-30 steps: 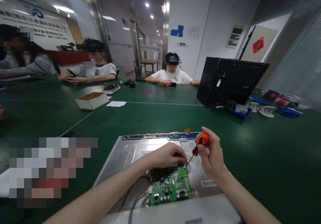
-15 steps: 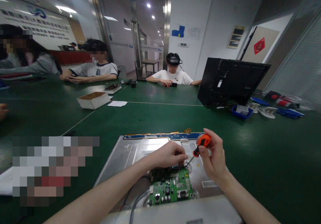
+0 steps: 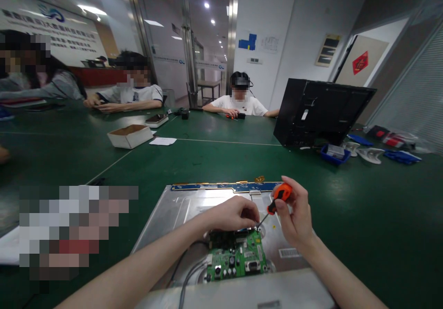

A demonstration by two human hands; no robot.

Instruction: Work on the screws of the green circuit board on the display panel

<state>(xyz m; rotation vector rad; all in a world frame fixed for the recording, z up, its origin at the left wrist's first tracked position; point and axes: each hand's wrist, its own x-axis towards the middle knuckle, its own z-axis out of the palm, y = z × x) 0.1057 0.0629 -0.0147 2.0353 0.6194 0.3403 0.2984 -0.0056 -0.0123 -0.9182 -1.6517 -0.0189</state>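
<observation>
A screwdriver with an orange and black handle is gripped in my right hand. It slants down to the left, and its tip meets the top right corner of a green circuit board. My left hand hangs over the board's upper edge, thumb and fingers closed together beside the screwdriver tip; whatever they pinch, if anything, is hidden. Under the board lies a silver metal panel, with a long blue circuit strip along its far edge. Grey cables run from the board's left side.
On the green table stand an open white box and a white paper. A black monitor housing is at the right, near a blue tray. Several people sit around the table. A blurred-out patch covers the left foreground.
My left fingers have shifted slightly, curling closer toward the screwdriver tip. My right hand and the screwdriver stay nearly in place. The view has moved very slightly.
</observation>
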